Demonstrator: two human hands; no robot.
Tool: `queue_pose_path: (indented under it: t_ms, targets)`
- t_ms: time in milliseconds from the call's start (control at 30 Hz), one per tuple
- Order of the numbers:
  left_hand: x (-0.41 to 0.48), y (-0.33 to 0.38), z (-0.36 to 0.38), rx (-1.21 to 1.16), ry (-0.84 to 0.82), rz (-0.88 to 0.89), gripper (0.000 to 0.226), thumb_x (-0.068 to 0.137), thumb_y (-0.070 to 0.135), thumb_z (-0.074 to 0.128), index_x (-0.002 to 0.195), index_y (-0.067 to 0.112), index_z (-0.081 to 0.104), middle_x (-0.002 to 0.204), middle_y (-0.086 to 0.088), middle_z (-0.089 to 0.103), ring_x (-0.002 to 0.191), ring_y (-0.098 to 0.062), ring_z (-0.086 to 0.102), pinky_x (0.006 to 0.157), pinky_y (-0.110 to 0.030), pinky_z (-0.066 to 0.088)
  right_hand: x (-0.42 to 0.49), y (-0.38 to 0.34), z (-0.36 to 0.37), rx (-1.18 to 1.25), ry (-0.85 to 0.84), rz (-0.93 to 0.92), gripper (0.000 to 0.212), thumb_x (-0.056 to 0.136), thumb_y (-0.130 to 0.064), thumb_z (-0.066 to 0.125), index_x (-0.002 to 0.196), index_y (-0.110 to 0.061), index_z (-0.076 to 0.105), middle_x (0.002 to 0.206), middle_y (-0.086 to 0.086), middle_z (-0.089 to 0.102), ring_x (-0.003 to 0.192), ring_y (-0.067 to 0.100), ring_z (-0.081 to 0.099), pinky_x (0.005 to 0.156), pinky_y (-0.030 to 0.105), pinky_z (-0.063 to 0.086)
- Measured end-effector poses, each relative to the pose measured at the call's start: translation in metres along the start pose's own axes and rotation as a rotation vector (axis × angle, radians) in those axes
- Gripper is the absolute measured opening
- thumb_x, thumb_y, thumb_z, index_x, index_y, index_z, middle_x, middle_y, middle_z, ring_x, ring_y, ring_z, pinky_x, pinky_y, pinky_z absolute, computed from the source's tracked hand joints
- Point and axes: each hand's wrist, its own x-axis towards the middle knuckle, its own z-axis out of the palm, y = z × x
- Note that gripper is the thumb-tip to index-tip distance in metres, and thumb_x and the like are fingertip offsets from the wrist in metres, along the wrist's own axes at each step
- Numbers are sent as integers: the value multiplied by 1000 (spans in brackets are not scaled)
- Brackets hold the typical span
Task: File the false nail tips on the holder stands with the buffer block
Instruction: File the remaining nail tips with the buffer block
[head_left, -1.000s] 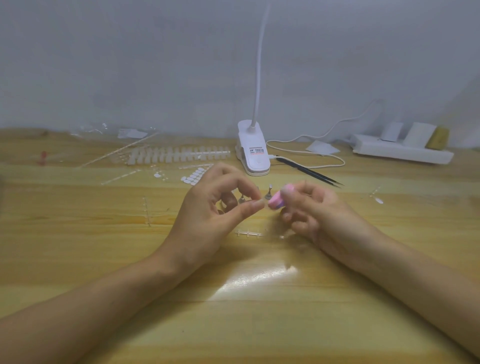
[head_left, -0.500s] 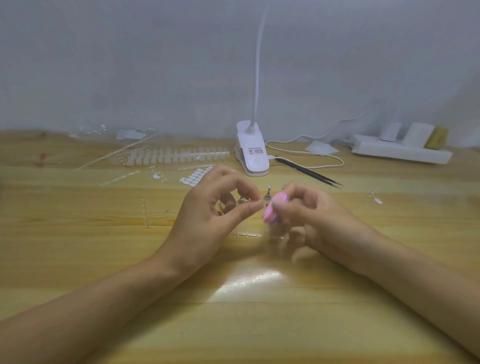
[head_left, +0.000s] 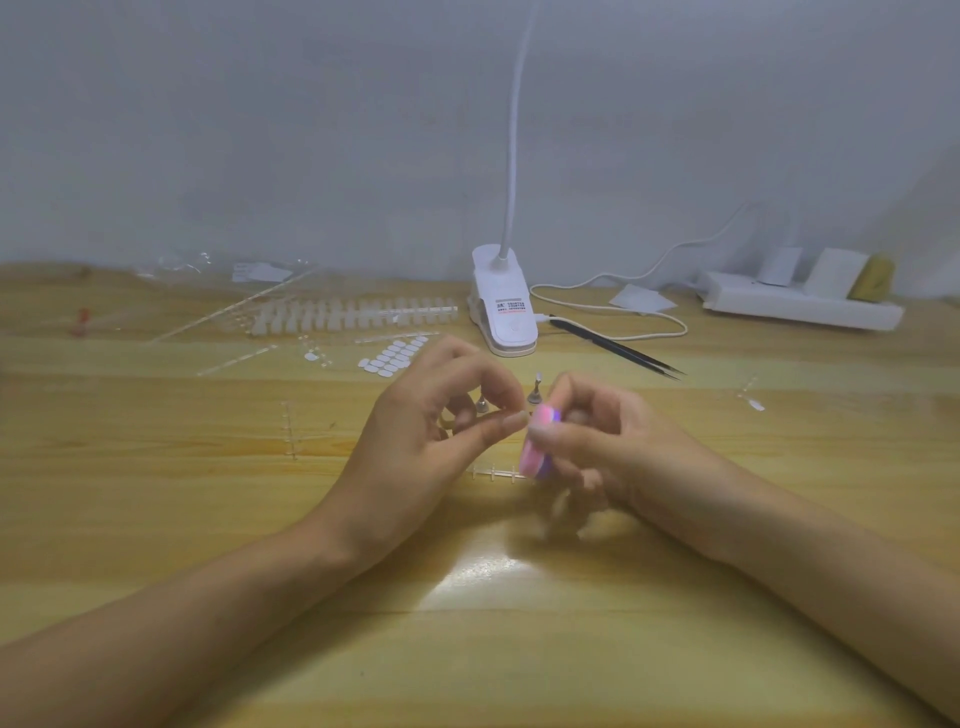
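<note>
My left hand (head_left: 415, 431) is raised off the pale wooden table (head_left: 156, 519) with thumb and forefinger pressed together. Whatever they pinch is too small for me to see, though I judge it to be a false nail tip, perhaps on its stand. Through the loop of those fingers, just behind the pinch, stands one small metal cone-shaped holder stand (head_left: 482, 404). A second holder stand of the same kind (head_left: 535, 389) stands just beyond and to the right of the pinch, in the gap between my hands. Touching the pinch on its right is the pink rectangular foam buffer block (head_left: 537, 441), clamped in the curled fingers of my right hand (head_left: 613, 447). That block is what has changed. A second ago only its upper end showed, level with the pinch, and now it has swung down so its length runs from the pinch towards the table, with the right hand blurred. I take that as one filing stroke across the pinched piece. So filing is under way, and both standing holders are untouched.
</note>
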Motion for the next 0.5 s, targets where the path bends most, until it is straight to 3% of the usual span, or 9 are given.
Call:
queue_pose_path:
  t_ms: [100, 233, 333, 500]
  targets:
    - [0, 0, 1, -21, -16, 3, 11, 84, 24, 74, 78, 27, 65, 91, 11, 54, 68, -11, 48, 65, -13, 40, 1, 0, -3, 107, 89, -14, 28, 79, -27, 71, 90, -11, 51, 79, 5, 68, 52, 7, 48, 43, 17, 39]
    - [0, -1, 0, -2, 2, 1, 8, 83, 27, 71, 78, 25, 65, 90, 11, 54, 69, -9, 49, 66, -19, 44, 0, -1, -1, -32, -38, 24, 26, 82, -27, 77, 86, -15, 54, 82, 12, 65, 54, 8, 48, 45, 19, 40]
    - [-1, -1, 1, -20, -13, 0, 8, 81, 28, 72, 77, 27, 66, 90, 8, 55, 69, -10, 48, 66, -20, 44, 2, 0, -3, 84, 73, 0, 28, 78, -28, 72, 91, -13, 52, 79, 4, 69, 54, 8, 50, 42, 15, 37]
    - [0, -1, 0, -20, -19, 0, 7, 81, 27, 72, 77, 25, 67, 90, 8, 54, 68, -12, 48, 67, -20, 43, 1, 1, -2, -8, -18, -12, 26, 82, -31, 75, 89, -15, 56, 83, 4, 69, 60, 9, 52, 46, 17, 39]
